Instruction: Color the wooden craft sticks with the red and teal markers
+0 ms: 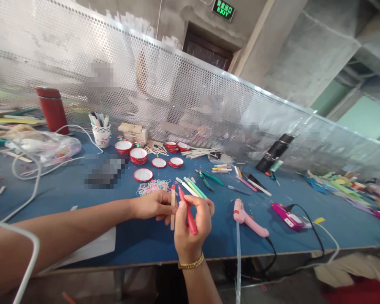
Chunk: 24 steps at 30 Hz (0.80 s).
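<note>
My left hand [154,205] pinches a flat wooden craft stick [172,219], held upright above the blue table. The stick's upper end is coloured red. In my right hand [194,226] is a red marker pen [188,213], gripped like a writing tool, its tip up beside the stick's red end. Whether the tip touches the stick I cannot tell. Just beyond my hands lie a heap of small pastel rubber bands [155,186] and several coloured markers [191,185].
Several red-rimmed round lids [143,175] lie behind the bands. A pink glue gun [248,219] and a magenta device [288,216] with cables are on the right. Farther back stand a paper cup of pens [101,134], a red flask [52,110] and a black bottle [275,152].
</note>
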{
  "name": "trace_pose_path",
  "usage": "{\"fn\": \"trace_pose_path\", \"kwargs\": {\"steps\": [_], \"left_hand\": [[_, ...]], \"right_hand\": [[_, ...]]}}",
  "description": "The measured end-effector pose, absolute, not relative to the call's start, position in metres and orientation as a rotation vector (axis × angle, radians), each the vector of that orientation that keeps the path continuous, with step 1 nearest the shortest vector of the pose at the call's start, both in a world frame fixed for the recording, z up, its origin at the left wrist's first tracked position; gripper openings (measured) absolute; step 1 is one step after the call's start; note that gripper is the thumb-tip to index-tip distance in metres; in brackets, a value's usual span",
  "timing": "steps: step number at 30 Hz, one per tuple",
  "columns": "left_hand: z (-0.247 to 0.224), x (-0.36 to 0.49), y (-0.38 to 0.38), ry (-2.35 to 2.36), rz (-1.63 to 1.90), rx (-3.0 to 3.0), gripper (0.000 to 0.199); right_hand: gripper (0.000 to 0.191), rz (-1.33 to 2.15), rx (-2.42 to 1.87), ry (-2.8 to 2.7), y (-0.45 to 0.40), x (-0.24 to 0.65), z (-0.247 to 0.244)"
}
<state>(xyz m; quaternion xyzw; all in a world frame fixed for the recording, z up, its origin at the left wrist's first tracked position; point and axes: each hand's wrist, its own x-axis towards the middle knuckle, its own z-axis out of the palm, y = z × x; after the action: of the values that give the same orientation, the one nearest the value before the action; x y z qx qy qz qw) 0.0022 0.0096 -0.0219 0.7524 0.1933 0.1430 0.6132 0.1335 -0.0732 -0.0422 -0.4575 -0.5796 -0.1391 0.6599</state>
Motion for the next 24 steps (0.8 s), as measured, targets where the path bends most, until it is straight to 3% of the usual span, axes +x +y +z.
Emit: {"fn": "trace_pose_path", "kwargs": {"steps": [24], "left_hand": [[-0.0257, -0.0036, 0.0029, 0.549, 0.33, 1.887, 0.039]], "right_hand": [[0.009, -0.254, -1.12, -1.42, -0.0739, 0.1326, -0.0407]]}}
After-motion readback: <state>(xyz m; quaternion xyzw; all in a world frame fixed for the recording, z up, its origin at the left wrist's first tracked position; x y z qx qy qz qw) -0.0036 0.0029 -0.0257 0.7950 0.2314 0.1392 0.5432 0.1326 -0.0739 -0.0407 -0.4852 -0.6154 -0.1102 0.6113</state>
